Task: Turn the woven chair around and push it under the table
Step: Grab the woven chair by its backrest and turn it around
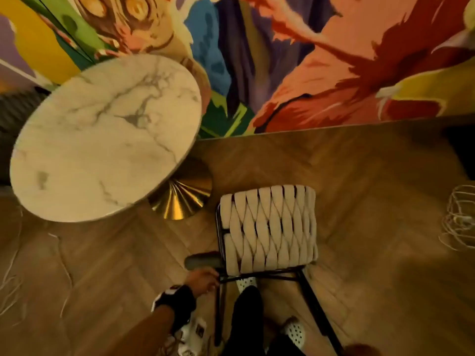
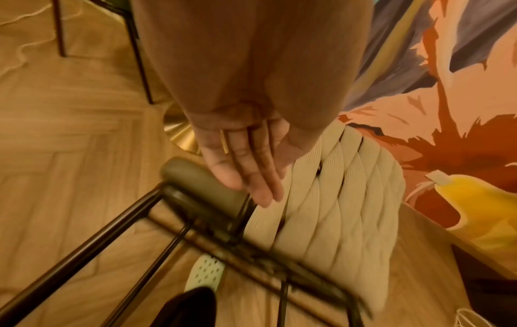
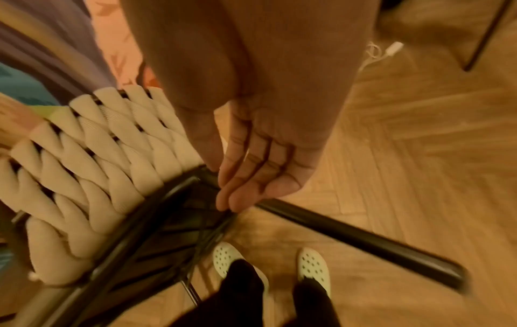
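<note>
The woven chair [image 1: 267,227] has thick beige bands on a black metal frame and stands on the wood floor to the right of the round marble table [image 1: 102,137]. Its woven face points away from the table. My left hand [image 1: 203,280] is at the chair's near left corner. In the left wrist view its fingers [image 2: 246,172] are straight, their tips by the dark padded armrest [image 2: 201,183] and the woven edge [image 2: 335,199]. My right hand [image 3: 251,177] also has straight fingers, whose tips touch the black frame corner beside the woven bands [image 3: 98,166]. The head view does not clearly show it.
The table's gold base [image 1: 182,199] sits just left of the chair. A painted mural wall [image 1: 308,60] runs behind. A white wire basket [image 1: 460,217] stands at the right, loose white cables [image 1: 15,278] lie at the left. My feet in white perforated shoes [image 3: 310,263] are under the chair frame.
</note>
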Demonstrator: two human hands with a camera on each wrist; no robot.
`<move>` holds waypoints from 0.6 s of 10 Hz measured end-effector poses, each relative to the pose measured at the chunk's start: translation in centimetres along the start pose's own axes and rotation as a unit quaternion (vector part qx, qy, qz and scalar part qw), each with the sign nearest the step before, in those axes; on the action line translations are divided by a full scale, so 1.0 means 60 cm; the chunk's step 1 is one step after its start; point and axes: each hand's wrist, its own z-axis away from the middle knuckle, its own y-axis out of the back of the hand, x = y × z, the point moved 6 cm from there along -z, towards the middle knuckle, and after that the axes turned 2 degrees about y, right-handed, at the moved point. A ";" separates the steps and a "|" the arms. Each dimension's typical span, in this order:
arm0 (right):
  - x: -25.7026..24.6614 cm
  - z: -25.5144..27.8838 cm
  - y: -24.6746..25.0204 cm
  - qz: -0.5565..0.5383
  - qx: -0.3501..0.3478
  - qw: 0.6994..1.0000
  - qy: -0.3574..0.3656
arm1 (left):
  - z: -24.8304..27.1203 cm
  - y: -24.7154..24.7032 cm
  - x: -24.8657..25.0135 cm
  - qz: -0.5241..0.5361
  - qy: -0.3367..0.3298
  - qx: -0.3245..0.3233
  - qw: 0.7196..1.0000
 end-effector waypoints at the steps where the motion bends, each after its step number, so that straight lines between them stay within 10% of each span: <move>1: -0.181 -0.073 -0.037 0.014 0.032 0.998 -0.042 | -0.081 0.052 0.100 -0.029 -0.057 0.075 0.995; 2: -0.349 -0.145 -0.069 0.117 -0.015 0.992 0.047 | -0.157 0.099 0.220 -0.128 -0.128 0.132 0.975; 4: -0.682 -0.313 -0.159 0.268 0.027 0.914 0.302 | -0.290 0.090 0.284 -0.154 -0.099 0.003 0.983; 6: -0.761 -0.425 -0.247 0.626 -0.057 0.758 0.176 | -0.303 0.094 0.275 -0.169 -0.159 -0.034 0.972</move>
